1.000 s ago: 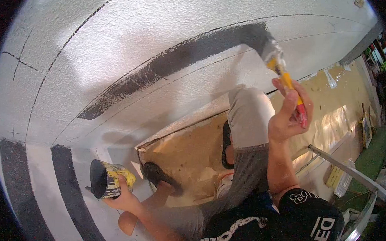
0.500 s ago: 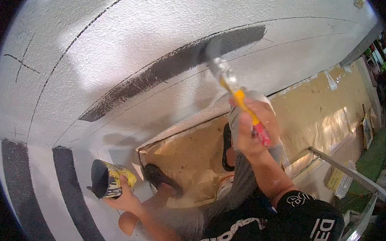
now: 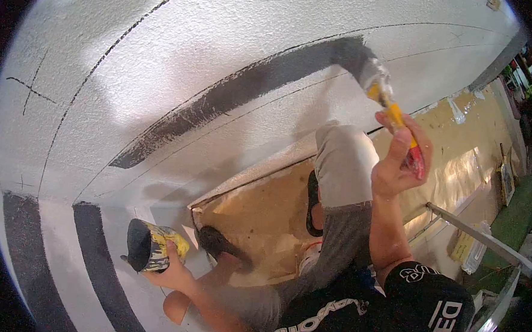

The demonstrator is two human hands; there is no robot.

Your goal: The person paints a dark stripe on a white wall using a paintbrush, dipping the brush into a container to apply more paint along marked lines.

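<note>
My right hand (image 3: pixel 402 155) is closed around the yellow and red handle of a paintbrush (image 3: pixel 394 112). The brush head lies at the right end of a dark grey painted band (image 3: pixel 240 86) on the white textured wall (image 3: pixel 181 59); its bristles are partly blurred. Thin drawn curves run above and below the band. My left hand (image 3: pixel 173 275) grips a yellow, paint-smeared can (image 3: pixel 168 248) low at the left, tilted with its dark mouth facing left. The can's contents cannot be made out.
Two dark vertical stripes (image 3: pixel 96 253) mark the wall at lower left. Brown sheeting (image 3: pixel 257 219) covers the floor below, with my feet on it. A metal frame (image 3: pixel 479 234) stands at the right, near a wrapped pale object (image 3: pixel 469 249).
My right hand and the paintbrush have moved right along the band to its end. The band's right end looks thicker and darker. My left hand and the can stay nearly still.
</note>
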